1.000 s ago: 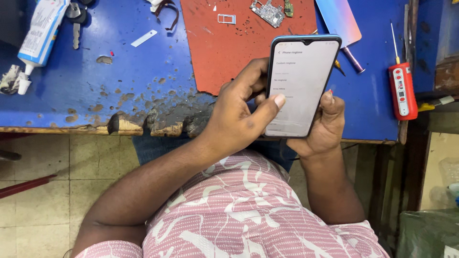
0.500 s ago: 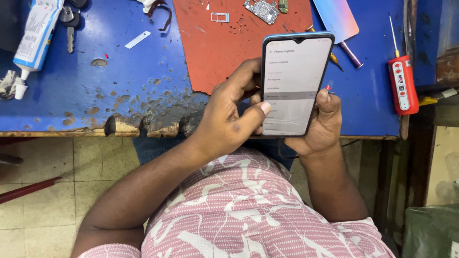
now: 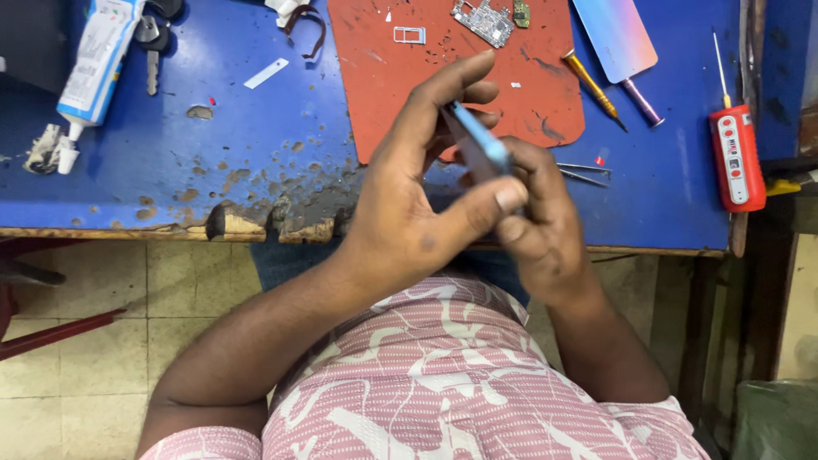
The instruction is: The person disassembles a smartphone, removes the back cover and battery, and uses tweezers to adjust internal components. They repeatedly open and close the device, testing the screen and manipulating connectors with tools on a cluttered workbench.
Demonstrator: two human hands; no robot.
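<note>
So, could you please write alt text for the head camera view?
Both hands, left hand and right hand, hold a smartphone edge-on above a chipped blue workbench. Behind lie a red mat, a circuit board, tweezers and a red screwdriver.

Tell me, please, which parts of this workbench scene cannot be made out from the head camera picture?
- Slim blue-edged smartphone: seen edge-on in the head view; its screen is hidden, and the left hand and right hand cover its lower part.
- Thin metal tweezers: the right hand covers their near end.
- White glue tube: cut off by the top edge.
- Small green circuit board: its parts are too small to tell.
</note>
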